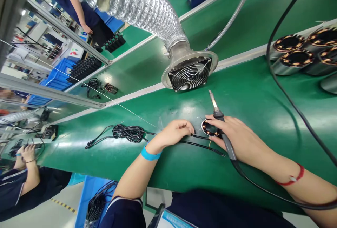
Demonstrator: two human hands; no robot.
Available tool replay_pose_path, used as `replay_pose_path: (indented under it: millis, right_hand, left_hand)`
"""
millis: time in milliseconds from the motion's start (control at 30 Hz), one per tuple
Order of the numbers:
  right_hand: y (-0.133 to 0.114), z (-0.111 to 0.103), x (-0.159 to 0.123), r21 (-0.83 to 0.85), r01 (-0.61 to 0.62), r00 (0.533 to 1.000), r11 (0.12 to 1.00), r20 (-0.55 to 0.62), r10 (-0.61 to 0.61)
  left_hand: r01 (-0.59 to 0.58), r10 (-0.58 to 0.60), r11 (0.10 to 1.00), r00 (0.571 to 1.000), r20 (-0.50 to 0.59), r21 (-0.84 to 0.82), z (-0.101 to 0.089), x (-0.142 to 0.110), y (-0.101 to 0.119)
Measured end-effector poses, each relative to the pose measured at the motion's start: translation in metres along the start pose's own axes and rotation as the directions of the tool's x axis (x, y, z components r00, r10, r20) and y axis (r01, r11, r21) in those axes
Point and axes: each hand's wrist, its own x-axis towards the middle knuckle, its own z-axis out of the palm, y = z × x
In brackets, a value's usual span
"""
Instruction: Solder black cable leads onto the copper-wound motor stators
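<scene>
My left hand [176, 132] lies on the green bench with its fingers pinched together on a thin black wire [202, 146] beside a small round motor stator [209, 128]. A blue band circles that wrist. My right hand [238, 137] grips a black soldering iron [220, 121] whose metal tip points away from me, toward the fan; its fingers also rest against the stator. A red cord is tied round the right wrist. The iron's black cable [263, 187] trails back along my right forearm.
A fume fan [190, 74] on a silver flexible duct [137, 1] stands just beyond my hands. A coiled black cable bundle [127, 132] lies to the left. Several copper-wound stators [297, 58] stand at the far right. Other people work at the left edge and at the top left.
</scene>
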Motion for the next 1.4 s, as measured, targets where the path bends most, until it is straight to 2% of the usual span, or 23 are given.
replay_pose_path:
  millis: [133, 233, 333, 467, 533, 600, 667, 767, 833, 900, 967, 1000, 1067, 1133, 1200, 1267, 1333, 1400]
  right_hand:
    - [-0.004, -0.001, 0.001, -0.042, 0.012, 1.0, 0.999, -0.018, -0.013]
    - [-0.005, -0.002, 0.002, -0.091, -0.006, 0.999, 0.996, -0.036, 0.003]
    - [-0.004, -0.003, 0.0, -0.108, -0.087, 0.996, 0.99, -0.043, 0.083]
    - [-0.001, -0.004, -0.004, -0.129, -0.173, 0.985, 0.976, -0.013, 0.173]
    - [-0.002, -0.004, -0.005, -0.129, -0.179, 0.984, 0.975, -0.011, 0.179]
    - [-0.003, -0.003, -0.005, -0.119, -0.189, 0.982, 0.975, -0.012, 0.189]
    - [-0.003, -0.003, -0.005, -0.107, -0.198, 0.98, 0.974, -0.008, 0.198]
    - [-0.001, -0.003, -0.003, -0.062, -0.16, 0.987, 0.985, 0.016, 0.161]
    - [0.003, -0.005, -0.002, -0.022, -0.114, 0.992, 0.993, 0.049, 0.115]
    - [0.009, -0.007, -0.003, -0.005, -0.076, 0.995, 0.997, 0.071, 0.076]
    - [0.016, -0.01, -0.004, -0.006, -0.06, 0.996, 0.998, 0.068, 0.06]
    - [0.019, -0.011, -0.004, -0.001, -0.062, 0.996, 0.998, 0.061, 0.061]
    - [0.024, -0.016, -0.005, 0.03, -0.087, 0.995, 0.996, 0.052, 0.085]
    - [0.026, -0.022, -0.006, 0.077, -0.116, 0.993, 0.99, 0.042, 0.113]
    - [0.023, -0.03, -0.005, 0.11, -0.143, 0.99, 0.984, 0.011, 0.143]
    - [0.016, -0.038, -0.004, 0.124, -0.18, 0.98, 0.976, -0.061, 0.188]
    - [0.006, -0.047, -0.004, 0.149, -0.239, 0.957, 0.959, -0.129, 0.259]
    - [-0.007, -0.053, -0.004, 0.216, -0.286, 0.936, 0.934, -0.145, 0.321]
  left_hand:
    - [-0.052, 0.073, 0.977, 0.993, 0.093, -0.207, 0.006, 0.004, 0.0]
    - [-0.083, 0.102, 0.957, 0.993, 0.054, -0.276, 0.017, 0.008, 0.002]
    - [-0.118, 0.113, 0.963, 0.993, -0.036, -0.242, 0.025, 0.005, 0.001]
    - [-0.067, 0.068, 0.997, 0.997, 0.025, -0.036, 0.03, -0.008, -0.008]
    - [-0.091, 0.09, 0.995, 0.996, 0.016, 0.051, 0.031, -0.011, -0.011]
    - [-0.159, 0.16, 0.986, 0.987, -0.029, 0.055, 0.031, -0.008, -0.012]
    - [-0.195, 0.194, 0.98, 0.981, -0.024, -0.039, 0.029, -0.001, -0.011]
    - [-0.123, 0.15, 0.965, 0.983, 0.104, -0.229, 0.024, 0.014, -0.009]
    - [-0.049, 0.106, 0.957, 0.977, 0.187, -0.285, 0.021, 0.02, -0.009]
    - [-0.019, 0.077, 0.955, 0.979, 0.186, -0.296, 0.019, 0.021, -0.011]
    - [-0.056, 0.078, 0.97, 0.993, 0.085, -0.235, 0.019, 0.017, -0.012]
    - [-0.088, 0.093, 0.986, 0.995, 0.031, -0.144, 0.02, 0.013, -0.012]
    - [-0.156, 0.161, 0.975, 0.987, -0.018, 0.159, 0.026, 0.006, -0.011]
    - [-0.196, 0.211, 0.856, 0.977, 0.021, 0.478, 0.036, 0.0, -0.009]
    - [-0.204, 0.209, 0.723, 0.975, 0.072, 0.66, 0.044, -0.003, -0.005]
    - [-0.201, 0.207, 0.691, 0.975, 0.076, 0.694, 0.048, -0.005, -0.002]
    - [-0.203, 0.22, 0.757, 0.974, 0.05, 0.622, 0.045, -0.009, 0.0]
    - [-0.188, 0.208, 0.86, 0.978, 0.012, 0.474, 0.039, -0.015, 0.001]
